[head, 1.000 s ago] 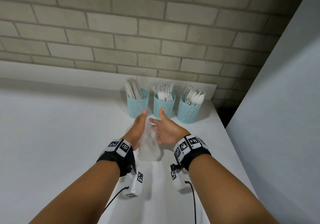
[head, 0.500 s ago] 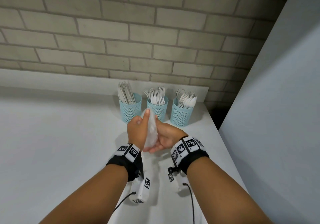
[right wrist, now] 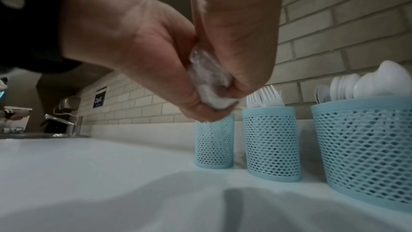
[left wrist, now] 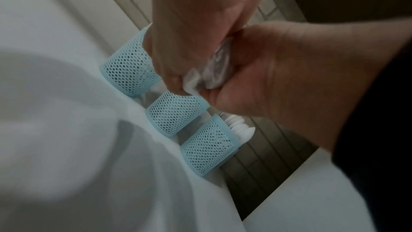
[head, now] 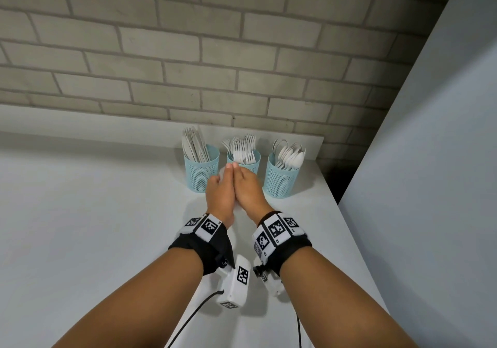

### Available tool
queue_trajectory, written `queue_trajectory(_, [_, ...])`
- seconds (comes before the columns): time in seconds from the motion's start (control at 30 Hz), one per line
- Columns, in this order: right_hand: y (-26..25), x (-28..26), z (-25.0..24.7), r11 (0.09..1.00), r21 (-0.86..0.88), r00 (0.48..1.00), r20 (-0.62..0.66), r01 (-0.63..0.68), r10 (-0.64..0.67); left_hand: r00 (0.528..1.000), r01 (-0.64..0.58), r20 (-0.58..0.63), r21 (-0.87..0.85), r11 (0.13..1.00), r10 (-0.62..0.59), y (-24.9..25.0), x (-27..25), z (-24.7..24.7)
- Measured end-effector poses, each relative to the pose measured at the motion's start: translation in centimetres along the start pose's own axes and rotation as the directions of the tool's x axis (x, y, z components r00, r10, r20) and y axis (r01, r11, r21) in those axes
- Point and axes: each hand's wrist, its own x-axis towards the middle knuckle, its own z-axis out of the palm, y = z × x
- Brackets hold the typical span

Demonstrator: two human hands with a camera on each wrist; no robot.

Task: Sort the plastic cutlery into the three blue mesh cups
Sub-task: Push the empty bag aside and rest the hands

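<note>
Cutlery: white plastic knives (head: 194, 146), white plastic forks (head: 242, 148) and white plastic spoons (head: 290, 155) stand sorted by kind, handles down, in the three cups.
Cups: the left blue mesh cup (head: 201, 171) holds the knives, the middle blue mesh cup (head: 255, 159) the forks, the right blue mesh cup (head: 279, 181) the spoons; they stand in a row at the back of the white tabletop (head: 94, 226), close under the grey brick wall (head: 215, 52).
Wrapper: a crumpled clear plastic bag (right wrist: 209, 80) is squeezed between the two palms, just in front of the middle cup.
Left hand (head: 219, 194): grip closed, fingers curled round the bag.
Right hand (head: 248, 189): grip closed on the same bag, pressed against the left hand.
Wrists: black bands with printed black-and-white markers (head: 274, 229).
Far left: a metal tap (right wrist: 60, 121) over a sink.
</note>
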Motion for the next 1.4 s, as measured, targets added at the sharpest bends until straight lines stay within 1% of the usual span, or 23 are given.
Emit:
queue_trajectory(0.07, [-0.1, 0.2, -0.2, 0.999, -0.026, 0.998, 0.038, -0.04, 0.041, 0.994, -0.085, -0.065, 0.054, 0.995, 0.088, 0.0, 0.1, -0.2])
queue_trajectory(0.13, [-0.2, 0.2, -0.8, 0.975, -0.029, 0.971, 0.088, -0.22, 0.222, 0.984, -0.145, -0.088, 0.098, 0.985, 0.154, 0.1, 0.1, -0.5])
queue_trajectory(0.2, [-0.6, -0.3, -1.6, 0.866, 0.03, 0.835, 0.281, -0.5, 0.472, 0.966, -0.239, -0.051, 0.185, 0.953, 0.252, 0.1, 0.1, -0.7])
queue_trajectory(0.23, [-0.9, -0.7, -1.9, 0.818, 0.06, 0.769, 0.384, -0.573, 0.511, 0.953, -0.294, -0.01, 0.225, 0.929, 0.304, -0.1, 0.2, -0.8])
queue_trajectory(0.27, [-1.0, -0.8, -2.0, 0.796, 0.086, 0.747, 0.418, -0.599, 0.516, 0.938, -0.344, 0.035, 0.235, 0.909, 0.346, -0.1, 0.1, -0.9])
queue_trajectory(0.33, [-1.1, -0.7, -1.8, 0.778, 0.166, 0.771, 0.365, -0.605, 0.522, 0.912, -0.411, 0.131, 0.265, 0.872, 0.39, -0.5, -0.1, -1.2])
queue_trajectory(0.4, [-1.1, -0.4, -1.3, 0.8, 0.243, 0.833, 0.243, -0.548, 0.497, 0.889, -0.454, 0.208, 0.292, 0.842, 0.407, -0.7, -0.3, -1.3])
queue_trajectory(0.47, [-0.2, 0.1, -0.5, 0.909, 0.156, 0.921, 0.122, -0.385, 0.369, 0.891, -0.451, 0.22, 0.307, 0.838, 0.398, -0.7, -0.5, -1.1])
queue_trajectory(0.53, [0.3, 0.2, -0.2, 0.984, 0.018, 0.984, -0.001, -0.177, 0.177, 0.923, -0.385, 0.166, 0.376, 0.843, 0.348, -0.8, -0.2, -0.8])
queue_trajectory(0.6, [0.3, 0.1, -0.1, 0.999, -0.039, 0.995, -0.094, 0.01, -0.013, 0.951, -0.309, 0.14, 0.358, 0.881, 0.276, -0.5, -0.1, -0.7])
queue_trajectory(0.7, [0.0, -0.2, 0.0, 0.974, -0.085, 0.974, -0.075, 0.208, -0.215, 0.97, -0.227, 0.139, 0.24, 0.944, 0.198, 0.1, -0.2, -0.8])
queue_trajectory(0.77, [0.2, -0.1, 0.2, 0.982, -0.085, 0.984, -0.03, 0.17, -0.173, 0.968, -0.249, 0.094, 0.225, 0.942, 0.233, 0.3, -0.3, -0.8])
queue_trajectory(0.83, [-0.1, -0.1, -0.1, 0.998, 0.015, 0.993, 0.102, -0.068, 0.067, 0.95, -0.311, 0.061, 0.231, 0.922, 0.305, 0.3, -0.4, -0.7])
queue_trajectory(0.9, [-0.8, -0.2, -0.7, 0.875, 0.208, 0.875, 0.322, -0.438, 0.361, 0.928, -0.372, 0.09, 0.272, 0.887, 0.362, 0.2, -0.7, -0.5])
queue_trajectory(0.93, [-1.1, -0.2, -1.1, 0.789, 0.278, 0.812, 0.402, -0.548, 0.423, 0.907, -0.42, 0.123, 0.328, 0.846, 0.403, 0.1, -0.8, -0.5])
queue_trajectory(0.97, [-1.3, -0.2, -1.3, 0.742, 0.316, 0.786, 0.432, -0.591, 0.442, 0.879, -0.471, 0.156, 0.426, 0.773, 0.45, -0.1, -0.7, -0.6])
queue_trajectory(1.03, [-1.5, -0.3, -1.4, 0.751, 0.322, 0.8, 0.41, -0.577, 0.439, 0.85, -0.483, 0.195, 0.659, 0.577, 0.49, -0.4, -0.3, -0.9])
queue_trajectory(1.07, [-1.4, -0.4, -1.3, 0.774, 0.315, 0.821, 0.373, -0.55, 0.432, 0.859, -0.443, 0.187, 0.738, 0.509, 0.476, -0.5, 0.0, -0.9])
queue_trajectory(1.13, [-1.0, -0.6, -0.8, 0.836, 0.293, 0.875, 0.301, -0.464, 0.38, 0.89, -0.367, 0.156, 0.802, 0.471, 0.428, -0.6, 0.4, -1.2])
queue_trajectory(1.2, [-0.4, -0.6, -0.2, 0.894, 0.277, 0.925, 0.248, -0.352, 0.288, 0.904, -0.381, 0.17, 0.736, 0.56, 0.391, -0.6, 0.5, -1.3])
queue_trajectory(1.27, [-0.1, -0.6, 0.1, 0.912, 0.304, 0.953, 0.21, -0.277, 0.219, 0.907, -0.415, 0.185, 0.544, 0.729, 0.378, -0.6, 0.3, -1.1])
queue_trajectory(1.33, [0.0, -0.4, 0.1, 0.913, 0.327, 0.963, 0.194, -0.242, 0.186, 0.938, -0.347, 0.142, 0.412, 0.843, 0.317, -0.3, -0.1, -1.0])
queue_trajectory(1.4, [0.2, -0.4, 0.1, 0.899, 0.364, 0.967, 0.167, -0.243, 0.194, 0.959, -0.281, 0.131, 0.344, 0.896, 0.251, 0.1, -0.2, -0.9])
